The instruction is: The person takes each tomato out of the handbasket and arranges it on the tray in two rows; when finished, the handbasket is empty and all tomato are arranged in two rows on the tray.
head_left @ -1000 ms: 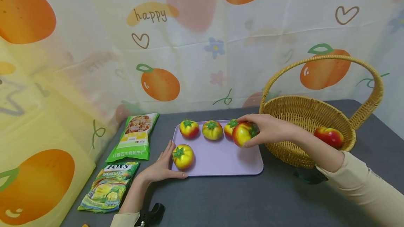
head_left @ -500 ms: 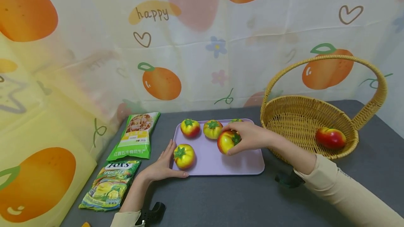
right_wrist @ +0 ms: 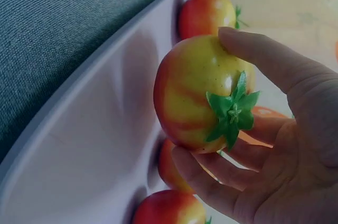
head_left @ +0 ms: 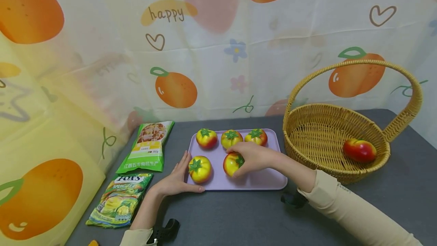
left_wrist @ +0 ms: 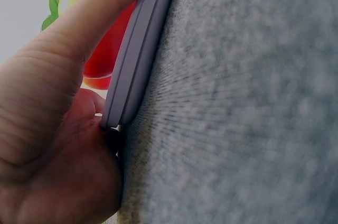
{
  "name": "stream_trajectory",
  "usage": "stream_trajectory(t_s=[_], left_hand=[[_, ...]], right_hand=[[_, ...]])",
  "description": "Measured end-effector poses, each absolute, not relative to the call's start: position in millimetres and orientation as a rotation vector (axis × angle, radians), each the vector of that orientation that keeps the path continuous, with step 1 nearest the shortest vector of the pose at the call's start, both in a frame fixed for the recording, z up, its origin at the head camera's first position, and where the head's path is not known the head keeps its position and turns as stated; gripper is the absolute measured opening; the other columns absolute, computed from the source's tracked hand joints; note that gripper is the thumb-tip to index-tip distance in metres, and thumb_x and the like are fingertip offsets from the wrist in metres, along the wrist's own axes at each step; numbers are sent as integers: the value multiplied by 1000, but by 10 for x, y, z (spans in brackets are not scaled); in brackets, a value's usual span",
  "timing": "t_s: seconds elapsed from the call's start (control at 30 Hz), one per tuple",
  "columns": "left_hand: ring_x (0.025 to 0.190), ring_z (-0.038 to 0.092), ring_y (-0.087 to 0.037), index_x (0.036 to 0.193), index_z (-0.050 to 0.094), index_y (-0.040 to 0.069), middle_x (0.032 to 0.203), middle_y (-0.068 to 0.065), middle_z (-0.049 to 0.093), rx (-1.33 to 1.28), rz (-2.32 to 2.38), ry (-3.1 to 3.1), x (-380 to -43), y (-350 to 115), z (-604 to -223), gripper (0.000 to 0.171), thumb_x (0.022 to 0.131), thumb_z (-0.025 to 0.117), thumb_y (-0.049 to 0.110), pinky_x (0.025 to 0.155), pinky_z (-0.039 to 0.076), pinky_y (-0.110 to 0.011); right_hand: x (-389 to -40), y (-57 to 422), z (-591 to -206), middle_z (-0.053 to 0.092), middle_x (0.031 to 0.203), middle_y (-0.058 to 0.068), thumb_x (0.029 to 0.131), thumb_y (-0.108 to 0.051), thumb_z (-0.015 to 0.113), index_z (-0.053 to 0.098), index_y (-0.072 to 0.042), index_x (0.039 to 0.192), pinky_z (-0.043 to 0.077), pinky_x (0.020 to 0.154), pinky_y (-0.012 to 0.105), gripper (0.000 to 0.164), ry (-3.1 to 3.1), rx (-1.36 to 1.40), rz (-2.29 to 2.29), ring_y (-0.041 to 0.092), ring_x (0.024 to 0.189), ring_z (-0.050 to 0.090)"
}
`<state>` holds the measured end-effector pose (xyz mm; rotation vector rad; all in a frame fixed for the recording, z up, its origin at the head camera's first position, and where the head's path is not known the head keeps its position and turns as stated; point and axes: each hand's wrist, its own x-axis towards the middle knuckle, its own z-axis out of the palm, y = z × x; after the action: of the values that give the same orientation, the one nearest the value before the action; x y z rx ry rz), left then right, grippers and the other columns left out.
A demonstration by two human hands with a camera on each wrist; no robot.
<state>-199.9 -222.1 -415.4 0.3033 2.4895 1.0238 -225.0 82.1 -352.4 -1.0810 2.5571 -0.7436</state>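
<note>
My right hand [head_left: 254, 157] holds a yellow-and-red tomato [head_left: 232, 163] with a green leafy top, low over the middle of a pale purple tray [head_left: 263, 179]. In the right wrist view, thumb and fingers grip opposite sides of this tomato [right_wrist: 190, 92]. Along the tray's back edge sit three more tomatoes [head_left: 206, 138], and another tomato [head_left: 200, 169] lies at the front left. My left hand [head_left: 175, 181] rests at the tray's front-left corner, fingers straight along the left side, thumb along the front edge. In the left wrist view the thumb [left_wrist: 79, 34] lies against the tray rim [left_wrist: 140, 49].
Right of the tray stands a wicker basket [head_left: 314, 139] with a tall arched handle, holding a red-and-yellow fruit [head_left: 359, 150]. Two snack bags, one green and white [head_left: 146, 147] and one marked Fox's [head_left: 119, 202], lie on the left. A printed curtain [head_left: 218, 67] hangs behind.
My right hand has carried the tomato leftward and lower, from the tray's right side to its middle, uncovering the back-right tomato. The left hand stays at the corner. The view shifts slightly.
</note>
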Motion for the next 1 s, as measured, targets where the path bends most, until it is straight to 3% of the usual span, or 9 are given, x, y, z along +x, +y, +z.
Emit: stream_trajectory(t_s=[1.0], left_hand=[[144,-16,-43,157,-2,12,160,-13,-20,269,1025,2478,-2017,-2206,-4151,124,73,83,48,113,-6,-61]], right_hand=[[-2252,699,-3672,57,134,11,77,-33,79,56,-4,134,40,104,42,68,2590,-1086,-771,25,121,52]])
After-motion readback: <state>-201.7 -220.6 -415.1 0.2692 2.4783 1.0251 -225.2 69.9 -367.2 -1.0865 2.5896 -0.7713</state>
